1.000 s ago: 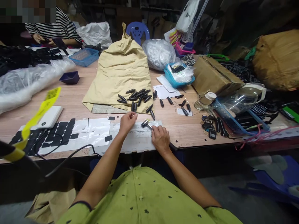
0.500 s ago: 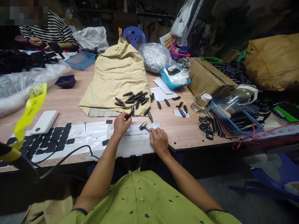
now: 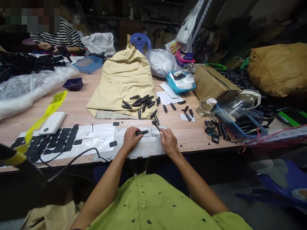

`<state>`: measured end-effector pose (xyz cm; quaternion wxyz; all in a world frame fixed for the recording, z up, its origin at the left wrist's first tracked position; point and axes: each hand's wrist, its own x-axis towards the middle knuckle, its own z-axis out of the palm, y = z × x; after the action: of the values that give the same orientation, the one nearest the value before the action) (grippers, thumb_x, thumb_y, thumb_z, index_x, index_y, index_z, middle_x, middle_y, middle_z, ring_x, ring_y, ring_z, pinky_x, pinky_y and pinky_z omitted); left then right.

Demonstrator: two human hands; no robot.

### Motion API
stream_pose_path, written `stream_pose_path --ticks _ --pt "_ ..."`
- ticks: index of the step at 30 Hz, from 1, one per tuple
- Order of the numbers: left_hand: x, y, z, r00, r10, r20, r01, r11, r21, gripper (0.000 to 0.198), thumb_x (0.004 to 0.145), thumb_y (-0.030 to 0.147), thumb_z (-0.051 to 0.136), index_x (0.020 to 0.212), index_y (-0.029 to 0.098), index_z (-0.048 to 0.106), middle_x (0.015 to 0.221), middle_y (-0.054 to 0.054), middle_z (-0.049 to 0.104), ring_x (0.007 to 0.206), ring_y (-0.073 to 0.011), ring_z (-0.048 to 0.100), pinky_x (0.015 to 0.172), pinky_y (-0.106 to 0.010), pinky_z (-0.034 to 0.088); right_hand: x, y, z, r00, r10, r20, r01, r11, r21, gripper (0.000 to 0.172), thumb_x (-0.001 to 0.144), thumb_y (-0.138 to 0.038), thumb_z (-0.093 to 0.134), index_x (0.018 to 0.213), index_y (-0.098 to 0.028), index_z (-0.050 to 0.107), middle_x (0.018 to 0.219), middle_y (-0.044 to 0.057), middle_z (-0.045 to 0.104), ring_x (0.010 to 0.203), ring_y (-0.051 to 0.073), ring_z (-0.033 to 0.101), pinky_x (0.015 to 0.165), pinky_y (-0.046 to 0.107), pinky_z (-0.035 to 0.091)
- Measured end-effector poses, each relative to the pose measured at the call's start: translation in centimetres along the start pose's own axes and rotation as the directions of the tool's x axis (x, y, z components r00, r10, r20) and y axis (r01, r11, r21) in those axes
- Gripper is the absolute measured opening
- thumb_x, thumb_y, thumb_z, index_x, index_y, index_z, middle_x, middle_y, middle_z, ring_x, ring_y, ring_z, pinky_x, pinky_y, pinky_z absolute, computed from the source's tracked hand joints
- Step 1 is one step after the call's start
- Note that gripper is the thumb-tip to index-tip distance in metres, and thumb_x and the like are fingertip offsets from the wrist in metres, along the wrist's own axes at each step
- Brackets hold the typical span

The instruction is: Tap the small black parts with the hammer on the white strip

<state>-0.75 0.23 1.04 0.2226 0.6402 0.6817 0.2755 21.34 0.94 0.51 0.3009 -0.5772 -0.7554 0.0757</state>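
Observation:
My left hand (image 3: 131, 138) is closed on a slim black pointed piece (image 3: 143, 132), held low over a whitish board (image 3: 146, 148) at the table's front edge. In my right hand (image 3: 169, 141) is a small hammer (image 3: 157, 126); its head is raised a little, up and to the right of the piece. Beyond the hands, several similar black pieces (image 3: 144, 99) lie heaped on a beige cloth bag (image 3: 127, 76). A few more (image 3: 165, 108) are scattered on the tabletop to its right.
At left are a white power bank (image 3: 53, 123), black stickers on a sheet (image 3: 62, 140) and a cable (image 3: 79, 159). On the right stand a blue basket (image 3: 240, 126), a clear jug (image 3: 247, 102) and a cardboard box (image 3: 213, 81). A person in a striped top (image 3: 68, 35) sits at the far left.
My left hand has brought the black piece down onto or just above the board, nearer the middle. My right hand has lifted and turned the hammer. The view has shifted slightly.

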Motion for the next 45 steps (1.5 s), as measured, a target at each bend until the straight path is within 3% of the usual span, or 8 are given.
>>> stream_pose_path --ticks 4,9,16,22,31,38,41,45 --pt "0.3 0.6 0.2 0.999 -0.049 0.001 0.049 0.999 0.011 0.010 0.078 0.027 0.076 0.089 0.026 0.075 0.090 -0.003 0.067 0.095 -0.0245 0.060 0.084 -0.035 0.047 -0.8 -1.5 0.2 0.996 -0.067 0.052 0.056 0.982 0.180 0.035 0.100 -0.025 0.040 0.114 -0.022 0.072 0.097 0.007 0.069 0.092 0.020 0.066 0.084 0.030 0.054" --pt "0.0 0.8 0.2 0.999 -0.045 0.001 0.045 0.999 0.007 0.011 0.079 0.026 0.076 0.090 0.027 0.075 0.092 -0.003 0.068 0.095 -0.0239 0.060 0.086 -0.035 0.047 -1.7 -2.4 0.9 0.997 -0.070 0.038 0.058 0.962 0.267 0.039 0.099 -0.023 0.040 0.125 -0.022 0.069 0.107 0.009 0.073 0.101 0.021 0.068 0.090 0.034 0.056" --pt "-0.2 0.8 0.4 0.999 -0.044 -0.012 0.044 0.999 -0.002 0.011 0.078 0.026 0.076 0.089 0.027 0.075 0.092 -0.003 0.068 0.096 -0.0236 0.060 0.087 -0.036 0.047 -1.8 -3.1 0.4 0.992 -0.125 -0.007 0.122 0.960 0.253 0.043 0.101 -0.021 0.040 0.136 -0.026 0.064 0.106 0.008 0.071 0.099 0.019 0.068 0.090 0.031 0.056" --pt "-0.3 1.2 0.3 0.998 -0.055 -0.001 0.055 0.998 -0.003 0.009 0.079 0.025 0.075 0.088 0.026 0.074 0.093 -0.003 0.069 0.097 -0.0240 0.061 0.086 -0.036 0.047 -1.8 -3.0 0.7 0.990 -0.120 0.073 0.103 0.974 0.203 0.044 0.099 -0.018 0.041 0.133 -0.027 0.067 0.099 0.006 0.071 0.094 0.019 0.069 0.085 0.031 0.058" --pt "-0.2 1.1 0.9 0.998 -0.054 -0.022 0.054 0.999 0.004 0.008 0.077 0.027 0.075 0.082 0.025 0.070 0.089 -0.003 0.067 0.093 -0.0239 0.060 0.084 -0.036 0.046 -1.9 -3.7 1.4 0.980 -0.188 0.061 0.173 0.966 0.190 0.041 0.098 -0.018 0.043 0.129 -0.027 0.068 0.097 0.005 0.070 0.091 0.018 0.069 0.082 0.028 0.058" --pt "-0.1 0.6 1.4 0.998 -0.038 -0.050 0.034 0.997 -0.072 0.005 0.086 0.028 0.067 0.085 0.024 0.069 0.091 -0.004 0.068 0.095 -0.0233 0.061 0.087 -0.035 0.047 -1.4 -0.7 1.0 0.992 -0.112 -0.055 0.115 0.992 0.050 0.036 0.098 -0.021 0.043 0.121 -0.023 0.071 0.096 0.007 0.069 0.089 0.020 0.066 0.077 0.029 0.052" --pt "0.0 0.2 1.5 0.995 -0.060 -0.081 0.051 0.993 -0.109 0.023 0.096 0.032 0.050 0.082 0.024 0.066 0.090 -0.004 0.068 0.094 -0.0227 0.061 0.089 -0.036 0.047 -1.7 0.6 1.2 0.989 -0.117 -0.086 0.107 0.987 -0.122 0.033 0.098 -0.020 0.046 0.116 -0.023 0.073 0.088 0.006 0.066 0.081 0.020 0.061 0.072 0.031 0.046" --pt "0.0 -0.1 1.4 0.988 -0.129 -0.088 0.107 0.969 -0.223 0.037 0.100 0.039 0.038 0.077 0.024 0.063 0.086 -0.004 0.068 0.090 -0.0215 0.062 0.086 -0.035 0.049 -2.2 0.7 1.8 0.977 -0.187 -0.103 0.149 0.943 -0.296 0.030 0.095 -0.017 0.051 0.114 -0.024 0.074 0.083 0.006 0.063 0.078 0.021 0.054 0.070 0.031 0.036"
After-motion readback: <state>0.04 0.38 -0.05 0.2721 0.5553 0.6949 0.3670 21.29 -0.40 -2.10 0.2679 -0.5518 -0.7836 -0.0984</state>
